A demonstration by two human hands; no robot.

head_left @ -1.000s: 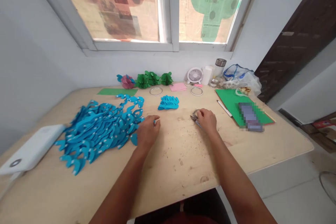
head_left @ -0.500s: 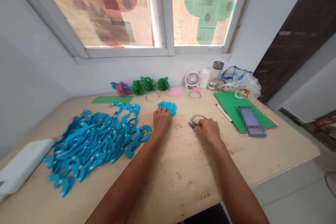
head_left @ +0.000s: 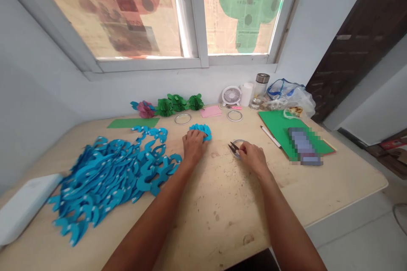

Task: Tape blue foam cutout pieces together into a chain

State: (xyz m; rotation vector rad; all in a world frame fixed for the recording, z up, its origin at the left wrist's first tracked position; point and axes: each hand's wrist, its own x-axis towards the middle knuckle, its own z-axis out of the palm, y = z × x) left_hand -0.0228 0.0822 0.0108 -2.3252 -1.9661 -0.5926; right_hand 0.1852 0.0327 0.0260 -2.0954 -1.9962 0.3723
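Observation:
My left hand (head_left: 193,147) is on the table with its fingers curled over the near edge of a folded blue paper strip (head_left: 203,128) with scalloped edges; its fingertips are partly hidden. Between the thumb and fingers of my right hand (head_left: 253,157) is a small pair of snips (head_left: 233,147), dark blades pointing left and parted. The blades lie over a roll of clear tape (head_left: 235,156), whose ring shows behind them. Left of my left hand spreads a big heap of blue scalloped paper pieces (head_left: 111,173) with small white patches.
Along the wall stand green paper shapes (head_left: 178,102), a pink one (head_left: 146,109), a small fan (head_left: 231,95) and a glass bottle (head_left: 259,91). Two more rings (head_left: 182,119) lie nearer. A green board (head_left: 276,123) with a blurred phone (head_left: 303,146) and a pen (head_left: 271,136) are at right.
The snips' blades have turned and now show more apart over the tape ring. My left hand has shifted slightly on the blue strip. The whole view has moved a little.

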